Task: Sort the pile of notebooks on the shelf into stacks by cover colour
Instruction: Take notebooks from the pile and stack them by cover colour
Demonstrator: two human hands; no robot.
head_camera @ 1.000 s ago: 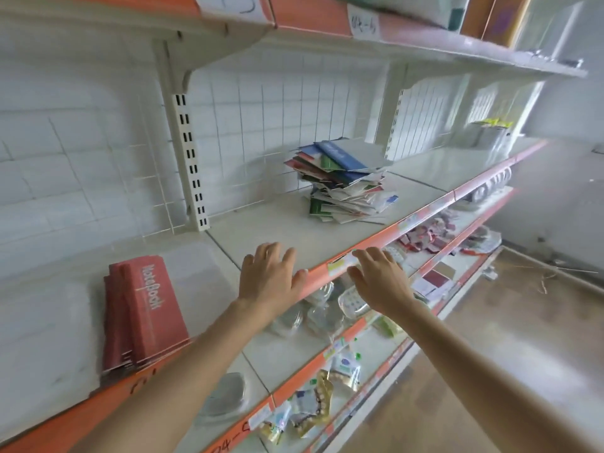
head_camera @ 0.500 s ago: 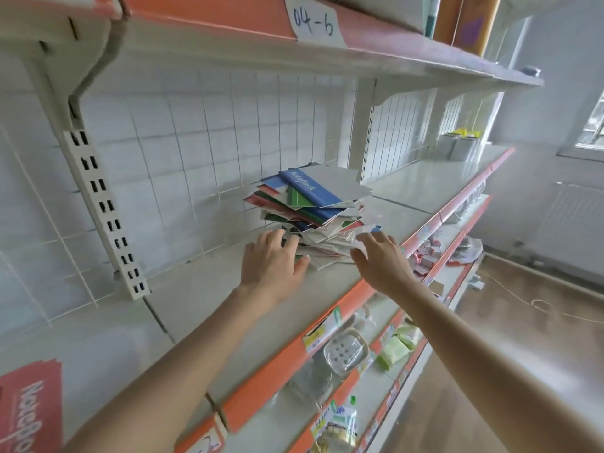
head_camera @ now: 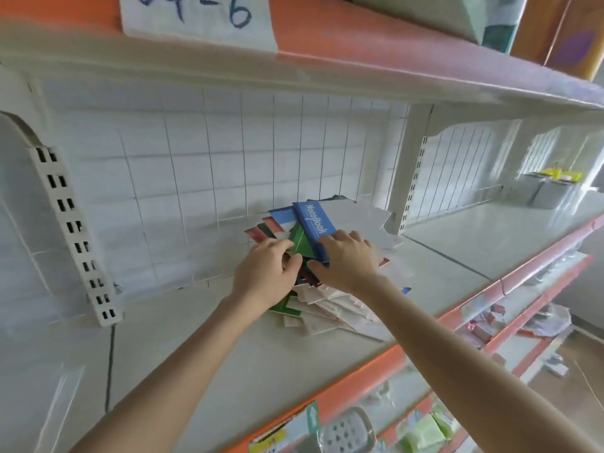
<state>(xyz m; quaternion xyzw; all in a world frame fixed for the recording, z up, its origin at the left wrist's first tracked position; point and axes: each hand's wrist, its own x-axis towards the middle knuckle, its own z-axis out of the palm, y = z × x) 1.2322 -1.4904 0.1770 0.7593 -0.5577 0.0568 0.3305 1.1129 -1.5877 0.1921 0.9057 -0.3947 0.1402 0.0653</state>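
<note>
Nearest, below the shelf's orange front edge (head_camera: 369,374), a lower shelf (head_camera: 510,358) carries a white perforated plastic dish (head_camera: 348,431) and pale green packets (head_camera: 425,433). Two bare forearms reach over that edge across the shelf (head_camera: 196,354) to the pile of notebooks (head_camera: 327,305), which sits toward the back edge, just left of the slotted upright (head_camera: 407,204). The left hand (head_camera: 268,276) has its fingers curled into the pile's left side, pinching at covers under the green notebook (head_camera: 300,245) (which cover it has cannot be told). The right hand (head_camera: 346,263) grips the near end of the blue notebook (head_camera: 315,225) on top of the pile, fingers over the cover and thumb along its near edge. Red, blue and green covers fan out toward the back, with white pages splayed beneath toward the front. Behind the pile stands the white wire grid back panel (head_camera: 228,158). Farther right along the shelf are clear-wrapped packs with yellow tops (head_camera: 549,188). Overhead, the upper shelf's orange edge bears a paper label (head_camera: 196,18) reading "04-6".
</note>
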